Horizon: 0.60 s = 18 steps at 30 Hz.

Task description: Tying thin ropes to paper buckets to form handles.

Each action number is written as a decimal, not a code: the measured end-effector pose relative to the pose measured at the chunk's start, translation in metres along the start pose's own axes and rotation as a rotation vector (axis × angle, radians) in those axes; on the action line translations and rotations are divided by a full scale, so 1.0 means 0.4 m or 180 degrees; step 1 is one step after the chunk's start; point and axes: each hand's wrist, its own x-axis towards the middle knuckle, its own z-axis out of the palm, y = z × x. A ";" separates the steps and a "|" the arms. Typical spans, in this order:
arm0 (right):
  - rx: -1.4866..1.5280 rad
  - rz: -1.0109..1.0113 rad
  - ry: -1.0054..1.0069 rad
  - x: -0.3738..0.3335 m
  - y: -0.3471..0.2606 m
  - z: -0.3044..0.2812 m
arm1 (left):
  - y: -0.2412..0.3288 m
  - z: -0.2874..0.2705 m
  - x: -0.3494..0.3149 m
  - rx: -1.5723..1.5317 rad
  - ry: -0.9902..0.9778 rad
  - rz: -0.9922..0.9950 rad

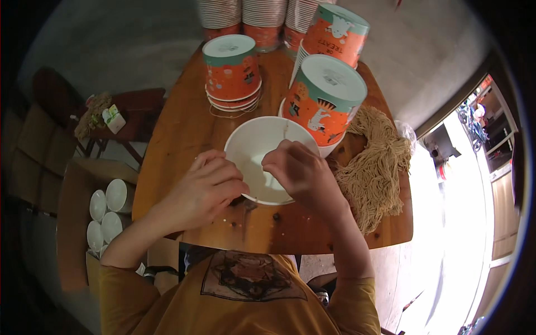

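Note:
A paper bucket (245,145) with a white inside stands mouth up before me near the table's front. At its left near rim is my left hand (209,187), fingers bent and closed against the edge. My right hand (301,173) reaches over the right side of the mouth with its fingers curled in a pinch; whatever they hold is hidden. A thin dark strand or mark shows on the inner wall by the far rim. To the right lies a thick bundle of tan twine (374,173).
Orange and green paper buckets stand upside down in stacks (324,100) behind, with a shorter stack (231,72) at the far left. More nested stacks (262,22) line the table's back. A cardboard box (78,223) of white-mouthed buckets sits left of the wooden table (178,128).

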 end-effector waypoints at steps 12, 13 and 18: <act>0.0947 0.0699 -0.0264 0.028 -0.023 0.057 | 0.018 0.088 0.032 -0.0146 0.0432 -0.1465; 0.0795 0.0801 -0.0111 0.023 -0.023 0.066 | 0.020 0.085 0.035 -0.0147 0.0426 -0.1457; 0.0243 0.1446 -0.0291 0.044 -0.031 0.053 | 0.034 0.061 0.035 -0.0190 0.0158 -0.1075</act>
